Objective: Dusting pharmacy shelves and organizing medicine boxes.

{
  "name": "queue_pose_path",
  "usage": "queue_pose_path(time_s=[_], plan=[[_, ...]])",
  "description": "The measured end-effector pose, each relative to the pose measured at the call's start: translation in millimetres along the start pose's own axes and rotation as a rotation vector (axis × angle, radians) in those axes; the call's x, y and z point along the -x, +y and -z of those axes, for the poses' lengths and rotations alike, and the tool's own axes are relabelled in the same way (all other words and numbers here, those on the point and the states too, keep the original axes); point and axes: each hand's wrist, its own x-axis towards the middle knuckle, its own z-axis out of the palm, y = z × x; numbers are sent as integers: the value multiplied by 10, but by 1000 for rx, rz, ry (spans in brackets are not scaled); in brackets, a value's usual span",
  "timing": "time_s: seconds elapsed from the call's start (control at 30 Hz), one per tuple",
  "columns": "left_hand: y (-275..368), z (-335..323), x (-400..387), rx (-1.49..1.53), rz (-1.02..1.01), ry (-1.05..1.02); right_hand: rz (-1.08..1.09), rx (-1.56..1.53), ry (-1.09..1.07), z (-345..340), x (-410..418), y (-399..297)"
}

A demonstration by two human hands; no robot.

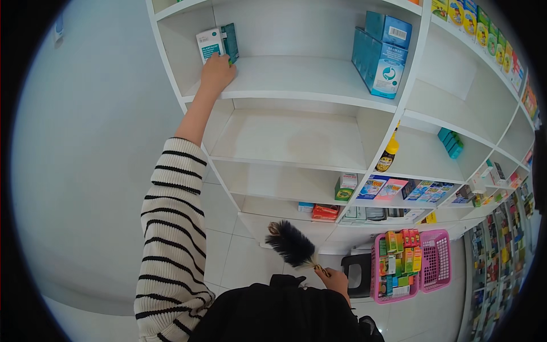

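Observation:
With its arm stretched up to the top-left compartment, my left hand touches a white and teal carton; the fingers overlap its lower part, and their hold is partly hidden. A dark teal carton stands right beside it. Low in the picture, my right hand grips the handle of a black feather duster, whose feathers point up and to the left. Large blue cartons stand at the right end of the same shelf board.
White shelving holds a yellow-capped bottle, a green and white carton and red boxes. On the floor at right are a pink basket of cartons, another pink basket and a black stool. A wall rises at left.

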Motion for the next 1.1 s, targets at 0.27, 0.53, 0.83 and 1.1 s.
queue_pose_path(time_s=[0.27,0.53,0.83,1.1], plan=[[-26,35,-181,-532,-576,105,62,38,-5,-86,-14,-49],[187,134,-132,-638,-237,-207,-30,51,-66,-79,43,-79],[-34,-126,-178,-572,-269,-6,37,55,14,-189,97,3],[2,147,-40,-156,-299,192,11,39,20,-112,195,26]])
